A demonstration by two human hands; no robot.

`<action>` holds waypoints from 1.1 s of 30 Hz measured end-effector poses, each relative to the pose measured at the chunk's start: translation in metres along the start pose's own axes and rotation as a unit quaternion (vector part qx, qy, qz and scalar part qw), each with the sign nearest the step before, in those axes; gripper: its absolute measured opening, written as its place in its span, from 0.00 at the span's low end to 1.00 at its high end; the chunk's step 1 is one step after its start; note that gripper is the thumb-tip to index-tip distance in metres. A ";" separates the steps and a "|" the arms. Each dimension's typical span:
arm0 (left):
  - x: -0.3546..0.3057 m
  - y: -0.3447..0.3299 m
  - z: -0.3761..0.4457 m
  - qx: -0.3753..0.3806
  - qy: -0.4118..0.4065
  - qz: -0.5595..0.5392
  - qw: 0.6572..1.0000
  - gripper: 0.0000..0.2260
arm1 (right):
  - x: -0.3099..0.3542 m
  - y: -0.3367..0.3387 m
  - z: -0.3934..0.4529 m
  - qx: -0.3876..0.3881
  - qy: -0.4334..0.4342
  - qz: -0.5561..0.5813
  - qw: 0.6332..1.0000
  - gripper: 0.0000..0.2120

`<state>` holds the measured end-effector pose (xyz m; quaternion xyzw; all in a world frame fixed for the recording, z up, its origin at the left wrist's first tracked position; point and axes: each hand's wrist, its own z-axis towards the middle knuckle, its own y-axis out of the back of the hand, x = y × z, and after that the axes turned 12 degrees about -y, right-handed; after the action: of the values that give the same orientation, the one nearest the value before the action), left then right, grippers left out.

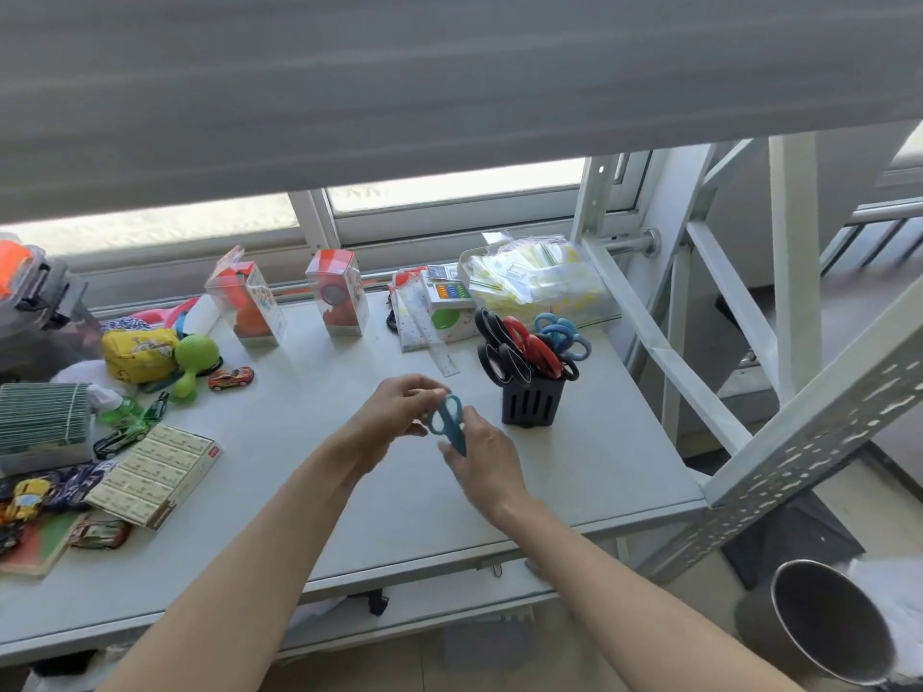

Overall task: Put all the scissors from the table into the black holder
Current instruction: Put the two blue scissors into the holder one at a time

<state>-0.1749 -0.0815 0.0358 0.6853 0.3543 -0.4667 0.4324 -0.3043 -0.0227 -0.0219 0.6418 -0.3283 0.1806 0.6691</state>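
Observation:
A pair of teal scissors (448,423) is held above the middle of the white table (574,472). My left hand (399,412) pinches its handle loops from the left. My right hand (482,462) grips its lower, blade end from the right. Just to the right of my hands stands the black holder (532,404), a slotted square cup. Several scissors stand in it handles up: black ones (499,354), red ones (534,347) and blue ones (562,334).
Toys, small cars, a yellow pouch (140,354) and a box of erasers (160,474) crowd the table's left side. Clear toy boxes (337,297), a ruler (439,349) and a bag of packets (534,279) line the back. A metal frame (749,442) and a steel bin (829,621) stand at right.

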 end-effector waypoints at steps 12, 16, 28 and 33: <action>-0.021 -0.037 -0.014 -0.007 -0.052 0.043 0.998 0.13 | -0.060 0.090 -0.047 -0.185 -0.056 0.341 0.920 0.09; -0.030 -0.054 0.000 -0.026 -0.081 0.058 0.995 0.18 | -0.044 0.121 -0.037 -0.253 -0.007 0.361 0.898 0.03; -0.042 -0.068 0.019 0.017 -0.086 0.073 0.993 0.13 | -0.031 0.177 0.087 -0.139 -0.018 0.210 0.968 0.08; -0.041 -0.072 0.020 0.013 -0.092 0.047 0.995 0.15 | -0.026 0.177 0.105 -0.020 -0.051 0.218 0.974 0.18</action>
<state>-0.2584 -0.0757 0.0515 0.6612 0.2741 -0.5117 0.4753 -0.4620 -0.1015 0.0873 0.5495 -0.4978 0.2828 0.6085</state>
